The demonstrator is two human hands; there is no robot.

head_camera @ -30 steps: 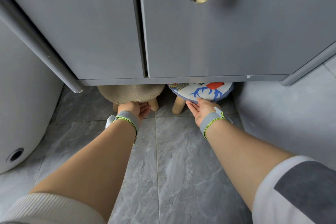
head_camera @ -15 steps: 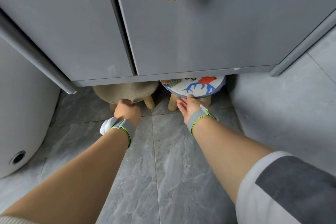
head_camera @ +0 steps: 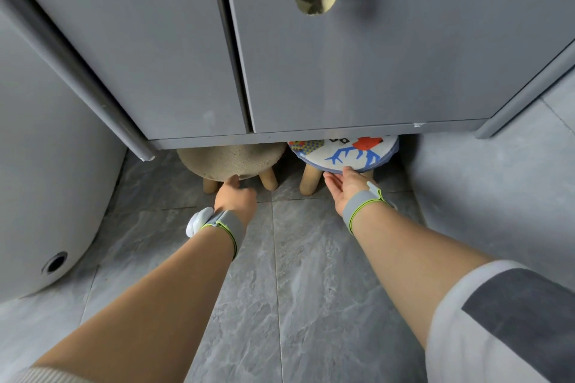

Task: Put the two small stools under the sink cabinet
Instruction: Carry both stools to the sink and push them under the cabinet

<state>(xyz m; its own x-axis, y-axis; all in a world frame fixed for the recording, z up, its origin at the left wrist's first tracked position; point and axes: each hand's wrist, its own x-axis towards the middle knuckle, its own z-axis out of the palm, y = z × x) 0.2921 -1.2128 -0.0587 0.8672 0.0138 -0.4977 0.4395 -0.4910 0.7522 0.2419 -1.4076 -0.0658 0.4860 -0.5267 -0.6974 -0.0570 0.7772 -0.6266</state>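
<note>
Beige stool [head_camera: 231,162] half under cabinet [head_camera: 342,71], left | your left hand [head_camera: 235,198] touches its seat edge, grip unclear | patterned stool [head_camera: 343,154] right, your right hand [head_camera: 348,186] open against its rim

Grey tile floor [head_camera: 298,274]: beige stool [head_camera: 231,162] & patterned stool [head_camera: 342,154] standing side by side.

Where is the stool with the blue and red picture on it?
The patterned stool sits partly under the grey sink cabinet, right of the beige stool, with the right hand touching its front edge.
</note>
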